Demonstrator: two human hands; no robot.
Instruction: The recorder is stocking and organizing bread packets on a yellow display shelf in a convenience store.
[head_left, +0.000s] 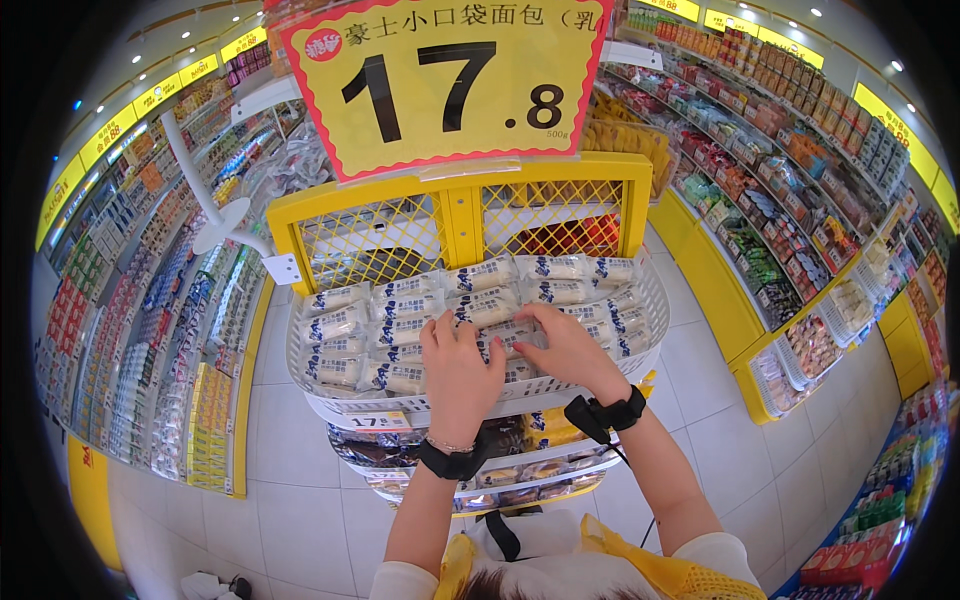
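Rows of small clear-wrapped bread rolls (409, 330) with printed blue-and-black labels fill a white perforated plastic basket (651, 307). My left hand (461, 367) reaches into the middle of the rows, its thumb and fingers at the left end of one wrapped roll (504, 331). At that roll's right end is my right hand (562, 345), thumb in front and index finger behind. Part of this roll is hidden by my fingers. Another wrapped roll (486, 306) lies just behind it. Black straps circle both wrists.
Behind the basket stands a yellow frame with mesh (461, 217), under a large price sign (457, 82). Lower tiers (517, 427) hold more packaged goods. Stocked shelves line the left (157, 300) and right (765, 202). A white post with a disc (221, 225) stands at left.
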